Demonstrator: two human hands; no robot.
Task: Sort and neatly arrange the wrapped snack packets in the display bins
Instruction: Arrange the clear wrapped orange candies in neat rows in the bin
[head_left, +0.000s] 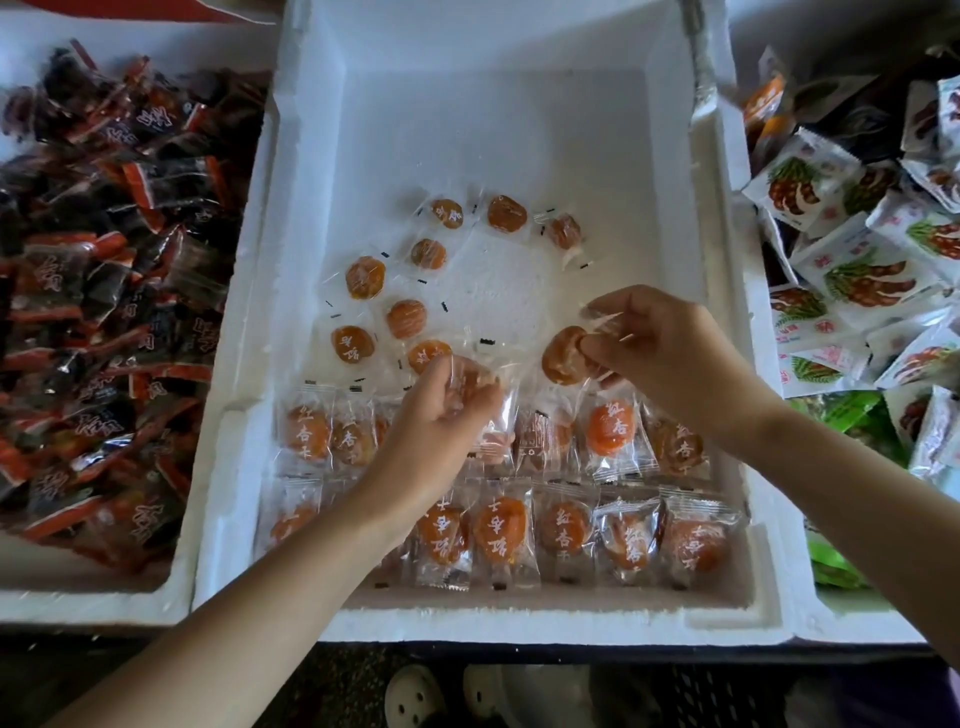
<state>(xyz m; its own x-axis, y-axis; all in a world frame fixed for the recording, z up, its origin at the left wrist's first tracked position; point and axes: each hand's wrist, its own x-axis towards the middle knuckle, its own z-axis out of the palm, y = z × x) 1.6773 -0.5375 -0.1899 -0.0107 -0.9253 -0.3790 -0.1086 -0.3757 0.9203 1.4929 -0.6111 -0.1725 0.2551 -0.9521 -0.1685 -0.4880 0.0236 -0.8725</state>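
**Row-building under way in the white foam bin (519, 626)**

Nearest the lens, two bare forearms are reached in from the lower edge of the frame. The left hand (441, 410), just below the centre, is curled round a clear-wrapped orange packet (467, 382). The right hand (670, 348), right of centre, is pinched on the wrapper of a second packet (563, 356), whose orange fruit shows to the left of the fingertips. Both packets are held over the bin.

A front row (566, 530) of the same packets is laid along the near wall, and a second row (610, 431) lies just behind it, partly hidden by the left hand. More loose packets (363, 278) are scattered left of centre, further back in the bin.

The arranging step appears to be in hand, roughly at its middle. The next move probably calls for each held packet to be turned label-up and set flat in line with the rows, edges touching its neighbours. The loose ones would then have to be gathered.

Dark red packets (104, 260) are heaped in the bin at the left, and white printed packets (857, 270) at the right.
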